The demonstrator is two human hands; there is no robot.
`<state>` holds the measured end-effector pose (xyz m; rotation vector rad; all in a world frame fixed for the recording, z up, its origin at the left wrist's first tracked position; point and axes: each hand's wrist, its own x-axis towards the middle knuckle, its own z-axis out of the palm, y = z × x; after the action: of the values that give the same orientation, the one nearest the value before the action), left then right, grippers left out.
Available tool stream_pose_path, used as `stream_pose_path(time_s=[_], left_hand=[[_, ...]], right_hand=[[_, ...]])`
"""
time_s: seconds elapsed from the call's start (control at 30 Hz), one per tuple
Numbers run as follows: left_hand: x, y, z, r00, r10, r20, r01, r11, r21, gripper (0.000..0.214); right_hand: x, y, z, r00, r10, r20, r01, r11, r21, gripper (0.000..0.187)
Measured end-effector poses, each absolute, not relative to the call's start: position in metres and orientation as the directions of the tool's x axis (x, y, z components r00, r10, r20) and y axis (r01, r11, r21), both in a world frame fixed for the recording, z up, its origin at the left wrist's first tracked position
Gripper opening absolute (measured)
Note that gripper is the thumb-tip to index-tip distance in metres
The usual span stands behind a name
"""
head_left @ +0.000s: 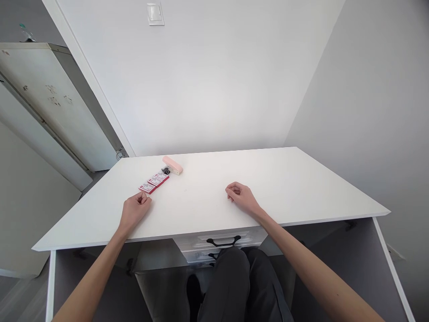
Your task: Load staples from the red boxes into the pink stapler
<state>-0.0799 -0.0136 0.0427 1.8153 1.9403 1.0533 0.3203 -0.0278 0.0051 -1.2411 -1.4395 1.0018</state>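
The left hand (134,209) and the right hand (244,198) rest well apart on the white desk (201,205), each curled into a loose fist with no object showing in it. Just beyond the left knuckles, small red-and-white boxes (154,181) lie in a slanting row, towards the desk's back left corner. They look like thin card: probably light, fairly stiff, easily dented, best pinched gently by the long sides. A black clip (165,170) sits at the row's far end, beside a pink stapler (173,165) near the back edge; its smooth casing may be slippery and somewhat heavier, so gripping around the middle seems surest. The boxes carry printed labels, too small to read; no brand is legible.
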Motion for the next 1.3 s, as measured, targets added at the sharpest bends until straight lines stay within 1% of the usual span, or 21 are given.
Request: stream_pose_path(time_s=[0.23,0.4,0.63,0.8,1.03,1.3], left_hand=[[-0.076,-0.018,0.047,-0.195,0.946,0.258,0.759,-0.021,0.651,0.03],[-0.073,-0.017,0.05,-0.247,0.935,0.254,0.772,0.031,0.635,0.032],[-0.074,-0.014,0.052,-0.274,0.934,0.229,0.768,0.069,0.637,0.034],[-0.075,-0.015,0.05,-0.265,0.934,0.239,0.764,0.052,0.643,0.034],[-0.076,-0.017,0.05,-0.225,0.94,0.256,0.778,0.015,0.628,0.033],[-0.08,-0.018,0.046,-0.21,0.943,0.256,0.767,-0.003,0.641,0.034]], right_hand=[[0.32,-0.025,0.006,-0.058,0.99,0.131,0.18,0.139,-0.974,0.021],[0.319,-0.022,0.008,-0.06,0.99,0.131,0.172,0.139,-0.975,0.019],[0.314,-0.02,0.01,-0.034,0.993,0.109,0.247,0.114,-0.962,0.018],[0.312,-0.019,0.008,-0.03,0.994,0.107,0.242,0.111,-0.964,0.022],[0.311,-0.021,0.008,-0.021,0.995,0.093,0.229,0.096,-0.969,0.02],[0.308,-0.023,0.004,0.002,0.994,0.111,0.264,0.106,-0.959,0.025]])
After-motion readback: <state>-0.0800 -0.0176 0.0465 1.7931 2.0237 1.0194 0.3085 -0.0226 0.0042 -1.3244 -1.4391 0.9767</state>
